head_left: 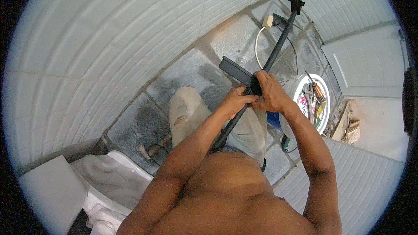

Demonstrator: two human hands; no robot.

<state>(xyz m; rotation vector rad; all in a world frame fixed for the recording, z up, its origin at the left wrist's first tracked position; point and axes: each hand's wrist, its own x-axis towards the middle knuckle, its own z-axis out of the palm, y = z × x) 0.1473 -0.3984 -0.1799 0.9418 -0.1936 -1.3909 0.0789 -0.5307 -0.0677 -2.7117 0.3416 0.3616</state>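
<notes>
A long black pole (278,45) runs slantwise from my lap toward the far right corner. A black sliding bracket (296,5) sits near its far end. Around the middle, a flat black rectangular plate (235,70) juts out to the left from a dark fitting (257,86) on the pole. My left hand (237,102) is closed around the pole just below that fitting, thumb pointing right. From the right, my right hand (271,92) wraps over the fitting, its fingers curled on top. Both hands touch or nearly touch; the fitting is partly hidden under them.
To my right stands a white bucket (323,126) of hand tools, including an orange-handled screwdriver (319,90). A white cable with a pale socket block (267,21) lies on the grey tiled floor (187,69). White sanitary ware (124,160) is at lower left; a white door (363,61) at right.
</notes>
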